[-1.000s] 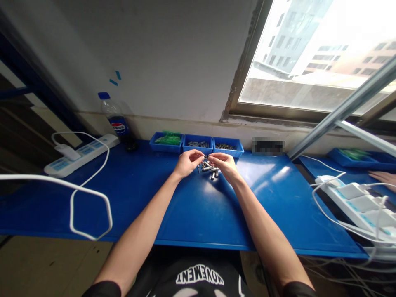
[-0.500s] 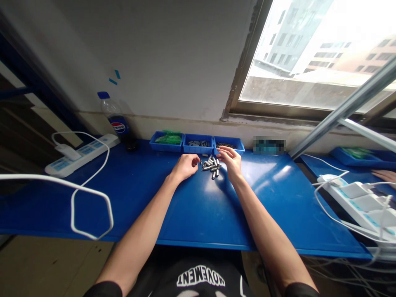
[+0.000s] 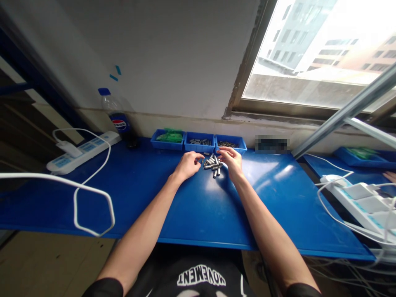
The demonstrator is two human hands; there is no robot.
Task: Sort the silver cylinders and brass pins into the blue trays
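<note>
A small heap of short metal cylinders (image 3: pixel 212 165), silver with dark ends, lies loose on the blue table (image 3: pixel 198 214). My left hand (image 3: pixel 188 166) is at the heap's left edge, fingers curled and thumb close to the index finger. Whatever is between these fingertips is too small to make out. On the heap's right side, my right hand (image 3: pixel 232 161) hovers with its fingers loosely bent and apart, and no held piece shows. Behind the heap stand a blue bin of grey cylinders (image 3: pixel 199 147) and a blue bin of thin dark metal pieces (image 3: pixel 246 150).
A third blue bin (image 3: pixel 167 145) holds green plastic packets. Leftward stand a cola bottle (image 3: pixel 120 122) and a white power strip (image 3: pixel 83 152) with a looping cable. Another power strip (image 3: pixel 355 202) and a metal brace (image 3: pixel 343 111) are at right. Another person's hand (image 3: pixel 390 176) shows at the right edge.
My left hand has shifted slightly right, its index finger now reaching further toward the heap. My right hand stays by the heap, nearly unmoved. The view has shifted slightly.
</note>
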